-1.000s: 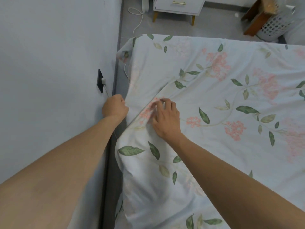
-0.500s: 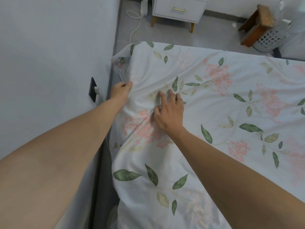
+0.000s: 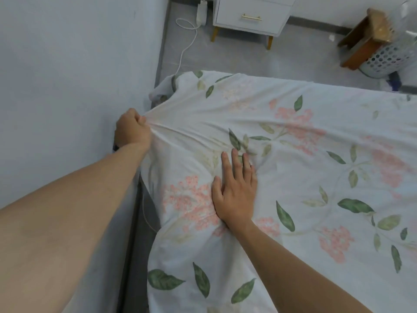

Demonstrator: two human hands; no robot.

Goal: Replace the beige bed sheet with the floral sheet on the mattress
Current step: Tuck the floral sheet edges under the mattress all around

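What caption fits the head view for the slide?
Left hand grips the floral sheet edge by the wall while the right hand presses it flat on the mattress.

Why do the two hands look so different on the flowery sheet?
The left hand is curled in a fist, gripping a bunch of the floral sheet; the right hand lies flat with straight fingers, pressing down. The left hand is at the sheet's edge by the wall; the right hand is further in, on top. Wrinkles fan out from the left hand. Both touch the same sheet.

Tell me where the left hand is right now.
In the head view, the left hand grips the floral sheet's wall-side edge, left of the flat right hand.
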